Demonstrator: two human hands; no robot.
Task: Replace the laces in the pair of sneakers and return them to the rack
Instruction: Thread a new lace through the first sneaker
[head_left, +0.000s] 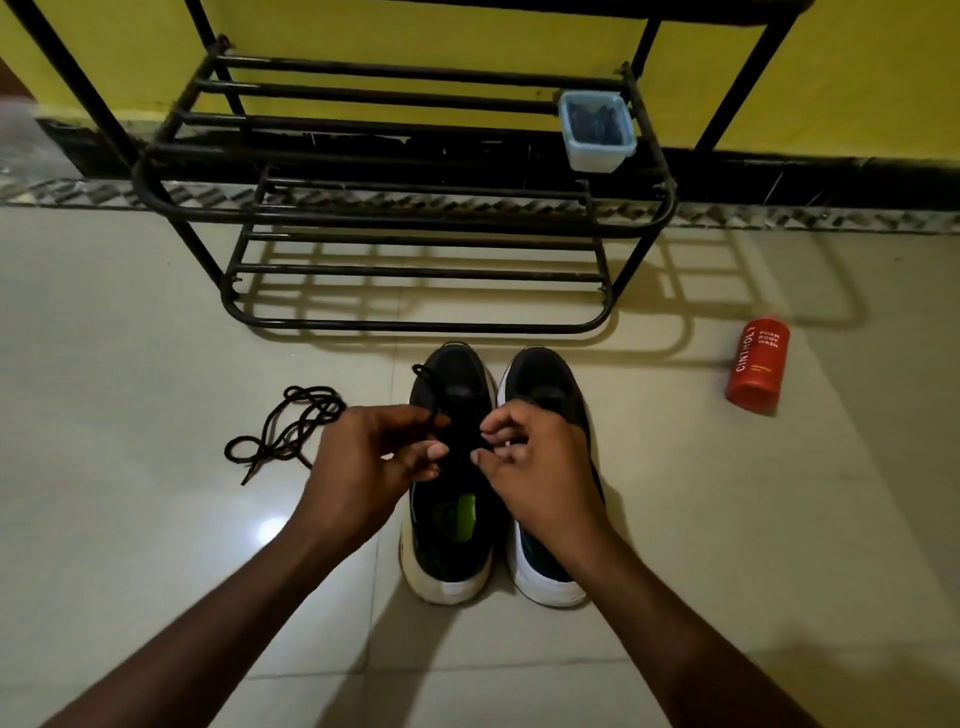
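Observation:
Two black sneakers with white soles stand side by side on the floor, toes toward the rack: the left sneaker (451, 540) and the right sneaker (545, 384). My left hand (363, 457) pinches a black lace (423, 382) that loops up over the left sneaker's toe. My right hand (530, 462) hovers over the same shoe's eyelet area with fingers curled; whether it pinches the lace is hidden. A loose black lace (291, 426) lies tangled on the floor to the left. The black metal shoe rack (415, 223) stands just beyond the shoes.
A pale blue plastic tub (597, 130) holding dark items sits on the rack's upper shelf at the right. A red body-wash bottle (758, 364) lies on the floor to the right. A yellow wall (857, 78) is behind the rack.

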